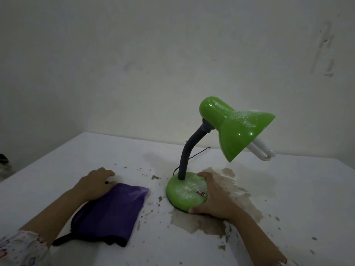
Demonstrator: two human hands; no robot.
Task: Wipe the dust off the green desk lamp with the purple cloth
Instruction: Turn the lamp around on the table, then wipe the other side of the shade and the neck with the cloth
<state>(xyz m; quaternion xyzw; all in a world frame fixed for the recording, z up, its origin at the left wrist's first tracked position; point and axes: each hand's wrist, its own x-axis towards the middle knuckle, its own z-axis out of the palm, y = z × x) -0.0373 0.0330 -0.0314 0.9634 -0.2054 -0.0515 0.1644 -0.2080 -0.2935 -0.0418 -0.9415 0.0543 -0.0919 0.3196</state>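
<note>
The green desk lamp (233,129) stands on the white table, its shade tilted right with a white bulb sticking out. Pale dust speckles the shade's top and the round green base (182,192). My right hand (213,196) grips the right side of that base, thumb at the near rim and fingers curled over the far rim. The folded purple cloth (113,212) lies flat to the left of the base. My left hand (94,184) rests on the cloth's far left corner, fingers bent down toward the table.
The white table (288,189) is chipped, with brown worn patches around and right of the lamp base. A thin black cord (199,151) runs back from the lamp toward the wall. The table's far edge meets a pale wall.
</note>
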